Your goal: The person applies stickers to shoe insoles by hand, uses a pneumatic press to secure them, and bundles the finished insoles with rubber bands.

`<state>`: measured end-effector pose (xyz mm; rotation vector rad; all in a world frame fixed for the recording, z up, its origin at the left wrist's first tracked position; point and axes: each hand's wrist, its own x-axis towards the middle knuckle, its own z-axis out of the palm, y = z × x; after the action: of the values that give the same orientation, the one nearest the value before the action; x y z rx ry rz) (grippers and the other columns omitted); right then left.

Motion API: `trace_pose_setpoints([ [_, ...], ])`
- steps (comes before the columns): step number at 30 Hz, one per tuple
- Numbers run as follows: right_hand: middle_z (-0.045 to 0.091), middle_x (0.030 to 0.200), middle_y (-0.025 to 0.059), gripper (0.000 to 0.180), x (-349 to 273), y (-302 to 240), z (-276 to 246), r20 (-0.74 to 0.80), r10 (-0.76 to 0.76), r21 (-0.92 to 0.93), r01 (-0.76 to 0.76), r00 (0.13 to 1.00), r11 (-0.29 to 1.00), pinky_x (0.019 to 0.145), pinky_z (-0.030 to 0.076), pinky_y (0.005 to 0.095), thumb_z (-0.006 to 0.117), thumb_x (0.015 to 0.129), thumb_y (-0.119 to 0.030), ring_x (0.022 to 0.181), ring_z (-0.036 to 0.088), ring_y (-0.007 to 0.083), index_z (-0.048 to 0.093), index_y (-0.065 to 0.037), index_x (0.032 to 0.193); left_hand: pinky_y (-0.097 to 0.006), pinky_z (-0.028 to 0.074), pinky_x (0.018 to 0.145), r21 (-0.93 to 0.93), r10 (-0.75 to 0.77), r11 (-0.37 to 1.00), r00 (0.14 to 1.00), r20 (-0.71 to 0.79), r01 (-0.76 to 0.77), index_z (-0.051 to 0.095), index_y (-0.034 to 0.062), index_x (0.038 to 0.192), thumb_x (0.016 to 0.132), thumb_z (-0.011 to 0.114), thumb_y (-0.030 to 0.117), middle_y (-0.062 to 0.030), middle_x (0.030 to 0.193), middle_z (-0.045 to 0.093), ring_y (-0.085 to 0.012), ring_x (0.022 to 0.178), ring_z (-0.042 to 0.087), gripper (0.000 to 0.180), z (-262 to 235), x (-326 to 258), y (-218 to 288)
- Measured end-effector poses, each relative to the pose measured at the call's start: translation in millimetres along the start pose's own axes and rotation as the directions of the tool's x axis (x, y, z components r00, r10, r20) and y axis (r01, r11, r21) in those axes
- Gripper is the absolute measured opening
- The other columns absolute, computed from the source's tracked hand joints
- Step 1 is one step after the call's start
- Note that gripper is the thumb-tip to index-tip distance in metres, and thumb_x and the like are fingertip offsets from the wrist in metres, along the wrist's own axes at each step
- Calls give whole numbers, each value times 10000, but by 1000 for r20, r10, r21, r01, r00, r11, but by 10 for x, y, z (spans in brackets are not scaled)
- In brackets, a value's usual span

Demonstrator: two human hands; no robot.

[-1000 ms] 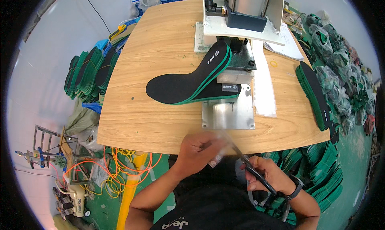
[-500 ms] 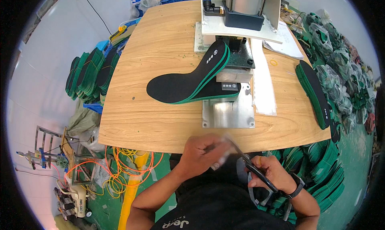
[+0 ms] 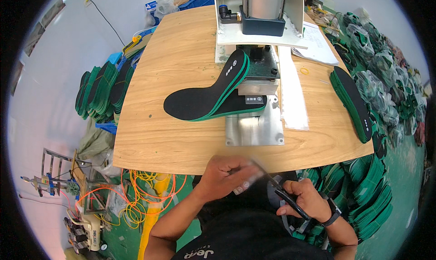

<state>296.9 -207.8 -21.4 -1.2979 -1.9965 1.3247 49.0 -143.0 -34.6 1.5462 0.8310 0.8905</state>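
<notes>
In front of the table's near edge, my right hand [image 3: 309,202] is closed around the black handles of a pair of scissors [image 3: 290,203]. Their blades, blurred by motion, point up and left toward my other hand. My left hand [image 3: 223,177] is pinched on a small strip of pale labels [image 3: 242,187], which hangs below the fingers and is partly hidden by them. Beyond both hands, black insoles with green edges [image 3: 193,103] lie crossed in two stacks, reaching onto the metal base plate [image 3: 254,133] of a press [image 3: 262,22].
On the wooden table [image 3: 181,142] are a long white strip [image 3: 290,96], papers [image 3: 315,44], a yellow rubber band [image 3: 304,71] and another insole stack [image 3: 349,101] at right. Bundled insoles [image 3: 359,196] stand below right. Orange and yellow hoses [image 3: 136,194] lie on the floor at left.
The view has shifted slightly, moving the table and press a little left in the picture. The scissors have tilted a bit, and more of the label strip shows below my left hand.
</notes>
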Motion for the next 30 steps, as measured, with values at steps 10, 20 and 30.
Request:
trace_pose_setpoints([
  [10, 538, 634, 72, 230, -167, 639, -692, -651, -39, -348, -252, 758, 903, 550, 407, 311, 655, 853, -175, 580, 476, 152, 533, 11, 795, -322, 478, 762, 637, 432, 648, 890, 146, -419, 646, 55, 816, 840, 661, 131, -91, 900, 642, -238, 854, 610, 81, 62, 284, -290],
  [20, 605, 856, 257, 238, 266, 803, -1654, -594, 10, -558, -421, 805, 715, 692, 460, 451, 582, 870, -151, 827, 586, 435, 551, 67, 958, -314, 484, 728, 121, 299, 923, 877, 377, -366, 691, 57, 861, 847, 667, 138, -52, 815, 657, -186, 793, 609, 85, 440, 144, -77],
  [30, 641, 934, 146, 362, 423, -198, 227, -319, -241, -97, 222, 916, 970, 669, 488, 361, 786, 733, -197, 761, 613, 283, 629, -41, 1020, -272, 492, 689, -98, 126, 984, 969, -212, -149, 673, -21, 932, 880, 614, 52, -104, 870, 664, -138, 780, 615, 107, 255, 39, -98],
])
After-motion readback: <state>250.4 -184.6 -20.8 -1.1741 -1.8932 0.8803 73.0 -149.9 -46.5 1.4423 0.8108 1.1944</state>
